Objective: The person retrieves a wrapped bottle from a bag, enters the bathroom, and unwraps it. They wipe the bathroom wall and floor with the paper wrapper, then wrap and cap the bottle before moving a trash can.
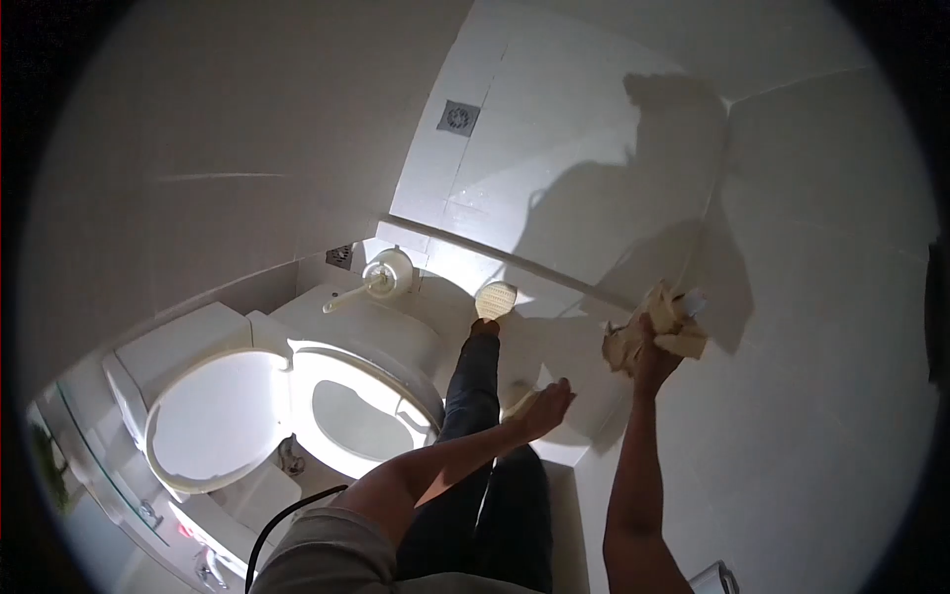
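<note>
My right hand [654,356] is closed round a crumpled tan bundle [625,345], which could be paper or cloth, beside the right wall. A small pale, shiny piece [694,301] sticks out at the bundle's upper right; its kind is unclear. My left hand [546,409] is held in front of my legs with its fingers curled together. A small white corner [544,375] shows by its fingers, and I cannot tell whether the hand holds it.
To the left stands a toilet with its lid [220,421] and seat [312,436] raised or tilted apart. A toilet brush in a white holder [393,272] is behind it. A low ledge [515,259] crosses the floor; a drain [458,118] lies beyond. My slippered foot [495,300] is near the ledge.
</note>
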